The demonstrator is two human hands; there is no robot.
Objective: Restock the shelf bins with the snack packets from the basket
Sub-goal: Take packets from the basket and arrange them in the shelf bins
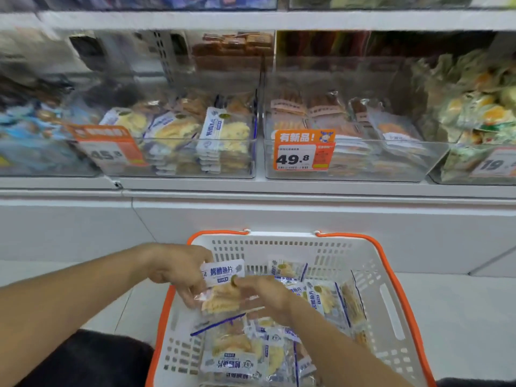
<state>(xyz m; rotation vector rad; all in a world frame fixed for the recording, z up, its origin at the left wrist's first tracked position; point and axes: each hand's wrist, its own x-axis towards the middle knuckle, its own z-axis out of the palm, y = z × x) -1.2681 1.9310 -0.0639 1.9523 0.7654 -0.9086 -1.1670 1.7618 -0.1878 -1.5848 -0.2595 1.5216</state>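
Observation:
A white basket [391, 275] with orange handles stands on the floor below the shelf, holding several white-and-blue snack packets [240, 356] of yellow fish slices. Over its left side both hands hold one such packet [222, 286] upright. My left hand [178, 270] pinches the packet's left edge near the top. My right hand [268, 294] grips its right side from the front. On the shelf above, a clear bin [195, 143] with a 45.8 price tag holds stacked packets of the same kind.
To the right of that bin, a clear bin [351, 146] tagged 49.8 holds orange-labelled packets. More bins of other snacks flank both at far left and far right. A white shelf ledge [279, 188] runs between bins and basket. My dark trouser knee [92, 358] sits left of the basket.

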